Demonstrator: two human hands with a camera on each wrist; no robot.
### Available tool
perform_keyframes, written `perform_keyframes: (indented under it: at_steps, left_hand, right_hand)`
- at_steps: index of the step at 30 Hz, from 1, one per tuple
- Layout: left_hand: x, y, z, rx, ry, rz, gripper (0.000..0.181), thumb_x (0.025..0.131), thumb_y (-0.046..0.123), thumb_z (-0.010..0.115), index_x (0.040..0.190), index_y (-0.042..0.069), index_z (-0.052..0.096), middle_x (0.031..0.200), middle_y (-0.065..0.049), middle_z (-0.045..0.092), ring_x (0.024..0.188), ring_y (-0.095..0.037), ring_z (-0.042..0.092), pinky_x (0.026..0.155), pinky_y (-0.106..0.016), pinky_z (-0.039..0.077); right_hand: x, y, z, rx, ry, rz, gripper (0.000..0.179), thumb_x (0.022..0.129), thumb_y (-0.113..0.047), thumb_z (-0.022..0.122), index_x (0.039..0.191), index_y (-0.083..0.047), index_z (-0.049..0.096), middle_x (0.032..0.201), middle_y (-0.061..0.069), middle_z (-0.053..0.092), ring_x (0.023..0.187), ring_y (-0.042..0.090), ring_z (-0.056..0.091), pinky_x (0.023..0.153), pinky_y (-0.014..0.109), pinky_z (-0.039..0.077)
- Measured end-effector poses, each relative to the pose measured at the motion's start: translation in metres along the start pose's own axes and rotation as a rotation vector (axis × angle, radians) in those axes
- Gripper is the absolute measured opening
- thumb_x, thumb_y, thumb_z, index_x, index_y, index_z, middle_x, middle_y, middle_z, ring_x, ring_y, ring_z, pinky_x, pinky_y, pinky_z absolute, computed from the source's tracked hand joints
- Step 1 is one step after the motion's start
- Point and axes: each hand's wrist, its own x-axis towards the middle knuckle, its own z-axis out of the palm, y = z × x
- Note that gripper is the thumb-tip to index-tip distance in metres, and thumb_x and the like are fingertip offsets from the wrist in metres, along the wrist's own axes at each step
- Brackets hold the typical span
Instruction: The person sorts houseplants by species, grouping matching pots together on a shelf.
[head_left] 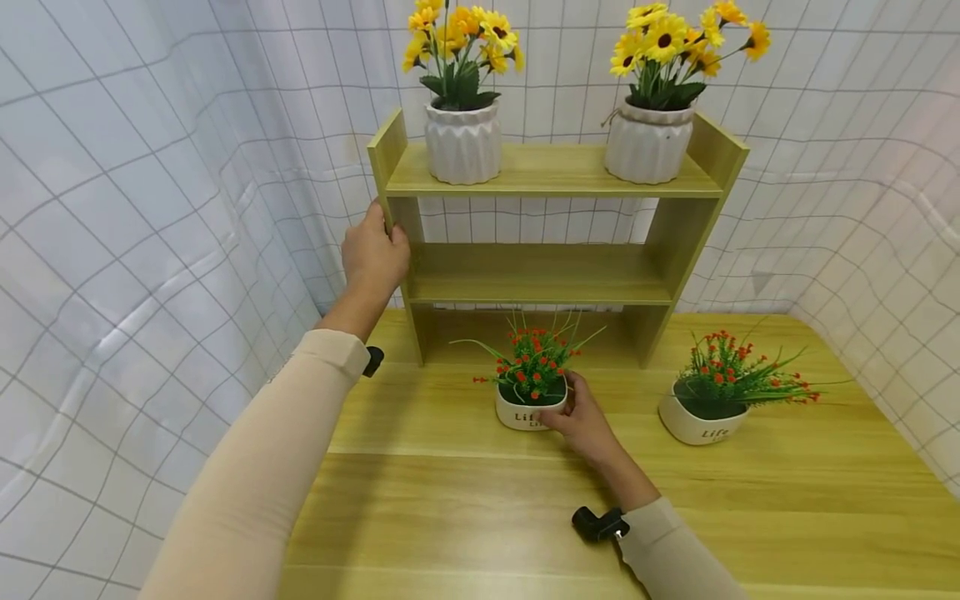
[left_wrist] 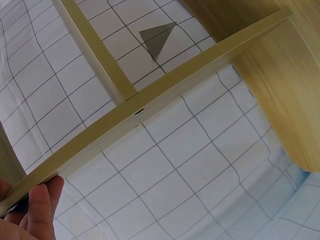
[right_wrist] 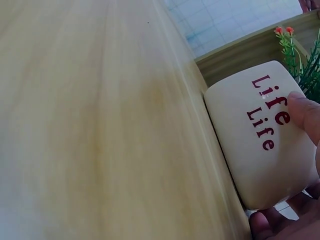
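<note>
My left hand (head_left: pixel 375 257) grips the left side panel of a small wooden shelf (head_left: pixel 540 290), just below its top board. In the left wrist view, the fingers (left_wrist: pixel 42 212) wrap around the panel's edge. My right hand (head_left: pixel 587 423) holds a white planter (head_left: pixel 517 416) by its right end, with the thumb on the front near the "Life" lettering. Red flowers (head_left: pixel 534 354) and long green blades stick up from this planter, in front of the lowest shelf space. Its underside is right at the tabletop in the right wrist view.
A second "Life" planter (head_left: pixel 693 427) with red flowers stands on the table (head_left: pixel 450 517) to the right. Two white fluted pots, the left one (head_left: pixel 463 143) and the right one (head_left: pixel 648 146), hold yellow flowers on the top shelf. Gridded cloth (head_left: pixel 255 125) hangs behind and at both sides.
</note>
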Motion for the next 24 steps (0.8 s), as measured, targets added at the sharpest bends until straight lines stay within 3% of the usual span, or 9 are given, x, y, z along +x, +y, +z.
perform_keyframes:
  at_steps: [7,11,19,24]
  left_hand:
    - [0.0,-0.002,0.001,0.003,0.022,0.022,0.024,0.099,0.017,0.049,0.118,0.005,0.056,0.108,-0.021,0.07,0.102,-0.044,0.064,0.083,-0.054,0.049]
    - [0.0,-0.003,0.001,-0.002,0.031,0.029,0.025,0.099,0.017,0.049,0.119,0.005,0.057,0.108,-0.021,0.07,0.101,-0.044,0.065,0.082,-0.054,0.049]
    - [0.0,-0.001,0.0,-0.001,0.02,0.017,0.027,0.1,0.017,0.048,0.122,0.005,0.056,0.11,-0.021,0.069,0.103,-0.043,0.065,0.083,-0.054,0.05]
    - [0.001,-0.002,0.001,-0.001,0.008,0.007,0.028,0.1,0.018,0.048,0.124,0.005,0.056,0.112,-0.02,0.069,0.104,-0.042,0.064,0.085,-0.053,0.05]
  right_hand:
    - [-0.003,-0.002,0.001,-0.091,0.069,-0.001,0.086,0.085,-0.008,0.079,0.151,-0.004,0.026,0.145,0.024,0.041,0.127,0.037,0.05,0.093,0.035,0.051]
    - [-0.005,-0.008,0.001,-0.08,0.092,-0.021,0.088,0.084,-0.013,0.081,0.152,-0.008,0.027,0.149,0.02,0.038,0.131,0.036,0.048,0.096,0.038,0.05]
    - [-0.014,-0.04,0.002,-0.069,0.135,-0.063,0.092,0.082,-0.025,0.083,0.153,-0.011,0.027,0.152,0.017,0.034,0.127,0.038,0.052,0.089,0.037,0.054]
    - [-0.015,-0.062,0.0,-0.065,0.136,-0.116,0.088,0.083,-0.024,0.082,0.153,-0.012,0.029,0.153,0.014,0.034,0.129,0.035,0.049,0.093,0.037,0.052]
